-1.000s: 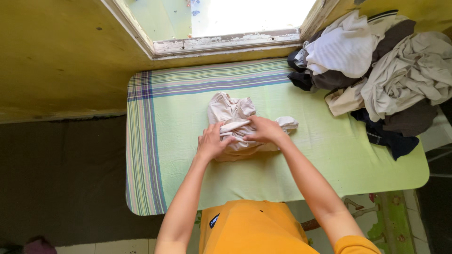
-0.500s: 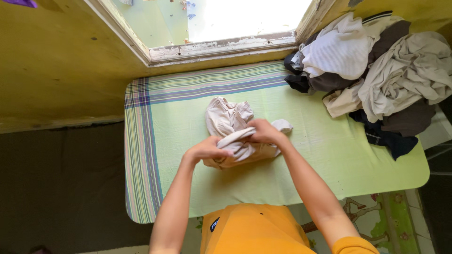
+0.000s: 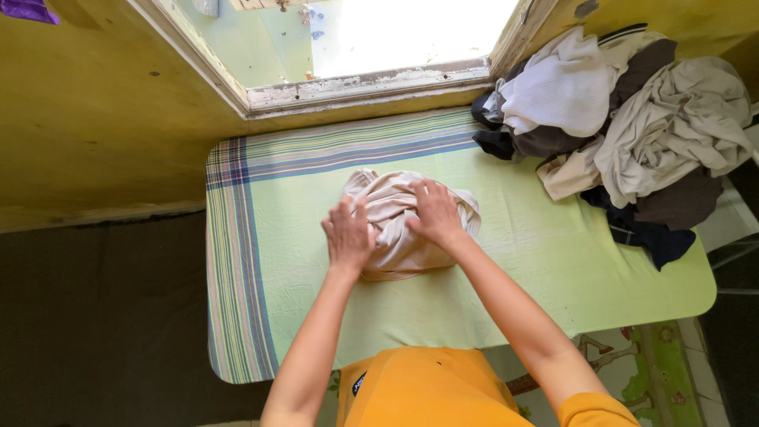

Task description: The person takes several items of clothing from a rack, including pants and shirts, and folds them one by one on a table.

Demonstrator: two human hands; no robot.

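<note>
Both hands, left hand (image 3: 348,235) and right hand (image 3: 433,212), press flat and open on the bundled beige cloth (image 3: 403,229) mid-table (image 3: 553,285), which might spring loose if the pressure eases.

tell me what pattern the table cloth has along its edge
Blue and purple stripes border the pale green cloth, clearest in the head view.

Daylit, bright overall. Strong light from window (image 3: 395,35) at top, pane blown out to white glare. Even, soft light on green cloth (image 3: 553,269); faint shadows under forearms. Dark, underexposed floor (image 3: 95,316) at lower left. Sharp focus at centre, no motion blur. Wide-angle bending of lines toward edges.
</note>
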